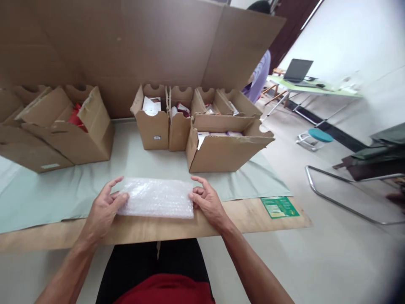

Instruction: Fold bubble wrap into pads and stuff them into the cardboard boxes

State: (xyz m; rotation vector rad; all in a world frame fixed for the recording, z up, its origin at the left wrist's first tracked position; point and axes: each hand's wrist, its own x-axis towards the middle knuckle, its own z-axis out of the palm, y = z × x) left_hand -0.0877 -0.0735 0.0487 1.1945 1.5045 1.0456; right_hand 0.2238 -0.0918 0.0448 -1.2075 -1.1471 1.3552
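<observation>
A flat sheet of bubble wrap [156,197] lies at the near edge of the wooden table [247,215], partly on a pale green cloth [47,190]. My left hand [104,209] pinches its left end, thumb on top and fingers curled beside it. My right hand [205,198] holds the right end the same way. The wrap looks folded or wrapped round something I cannot make out.
Several open cardboard boxes stand behind: one [221,145] straight ahead with white packets, two narrow ones [153,116], and a large one [68,126] at left with red items. A cardboard wall rises at the back. A green card [279,207] lies right. A person [261,74] stands beyond.
</observation>
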